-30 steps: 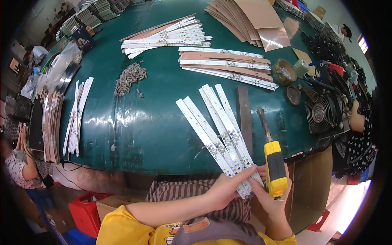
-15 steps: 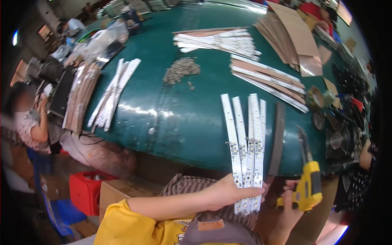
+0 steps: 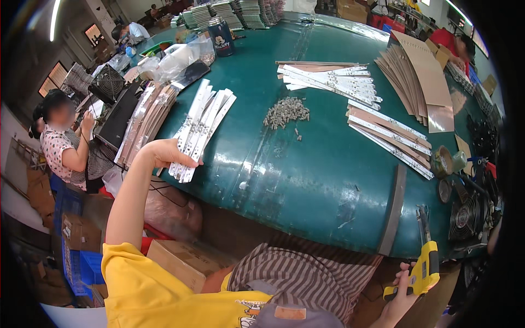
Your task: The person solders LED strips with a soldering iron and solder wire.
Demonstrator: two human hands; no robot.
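Note:
My left hand [image 3: 170,154] reaches out to the left side of the green table, its thumb and fingers closed on the near ends of white LED circuit strips [image 3: 203,117]. Those strips lie fanned over one another, so I cannot tell exactly which ones are in my grasp. Down at the right, beyond the table's front edge, my right hand [image 3: 402,292] is wrapped round a yellow and black pistol-shaped tool [image 3: 424,268]. Its thin metal tip points up and away from me.
A heap of small grey parts [image 3: 286,112] lies mid-table. More strips with brown card [image 3: 388,136] are at the right, near cardboard sheets [image 3: 418,76]. A dark bar [image 3: 392,210] crosses the near right edge. A fan [image 3: 465,216] stands far right; a person [image 3: 65,145] sits at left.
My left hand has swung from front centre to the left of the table, carrying its strips onto the strips there. My right hand still holds the tool; the view has shifted.

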